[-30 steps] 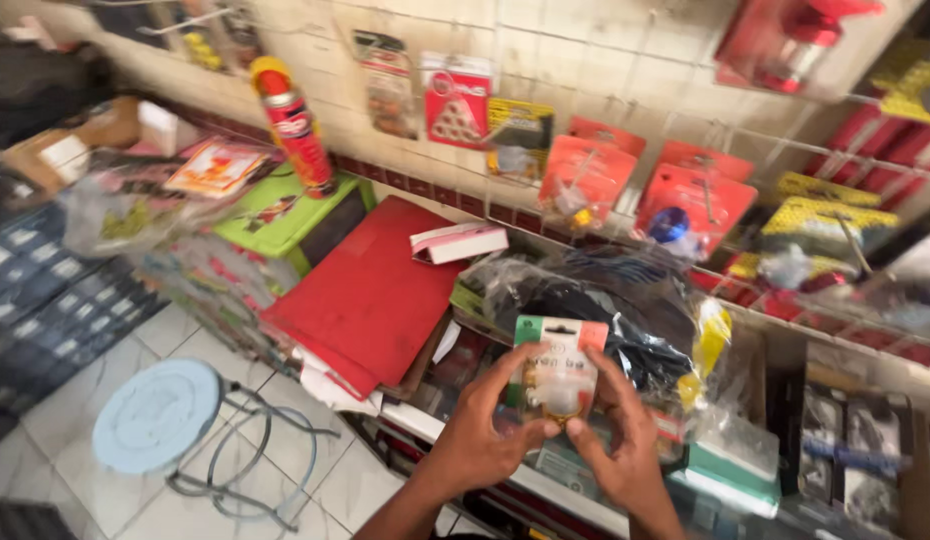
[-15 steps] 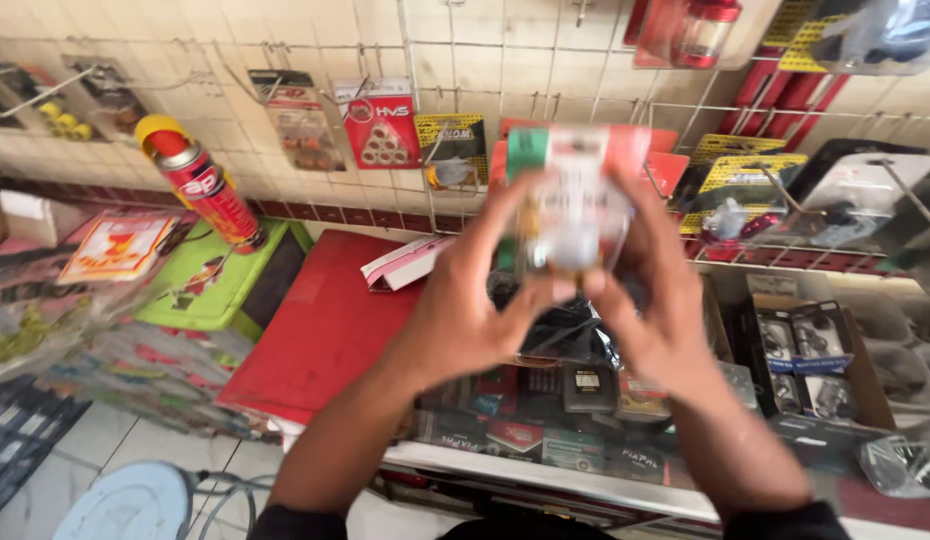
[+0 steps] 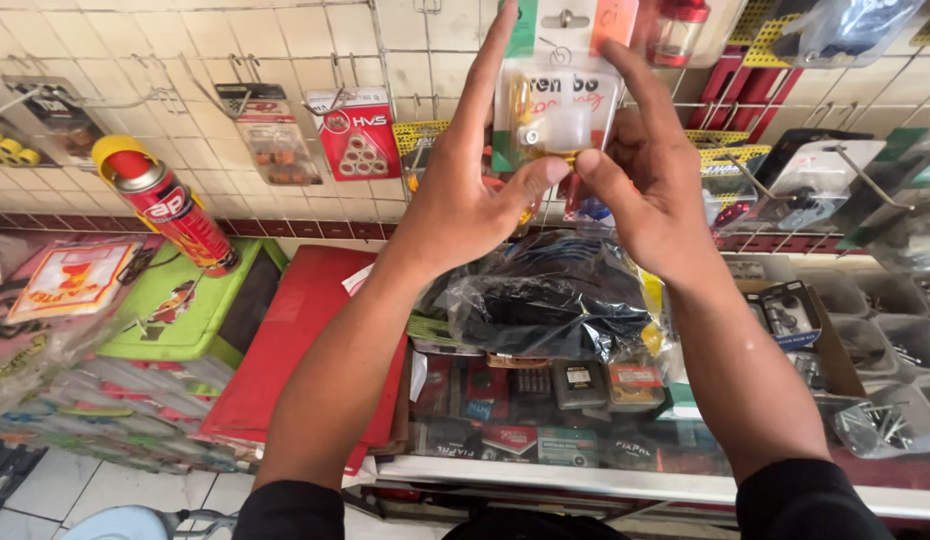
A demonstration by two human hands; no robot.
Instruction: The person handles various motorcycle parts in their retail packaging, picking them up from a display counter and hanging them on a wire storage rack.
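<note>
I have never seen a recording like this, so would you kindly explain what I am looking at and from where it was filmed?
There is no machine here: a person wears a camera on the head, so the single view looks down over their own arms. The left hand and right hand together hold up a small blister pack, a clear bubble on a green and orange card, in front of a wire grid hung with other carded goods. Below the hands lies a black bundle in a clear plastic bag on a glass counter. To the left are a red flat case, a green box and a red spray can with a yellow cap.
</note>
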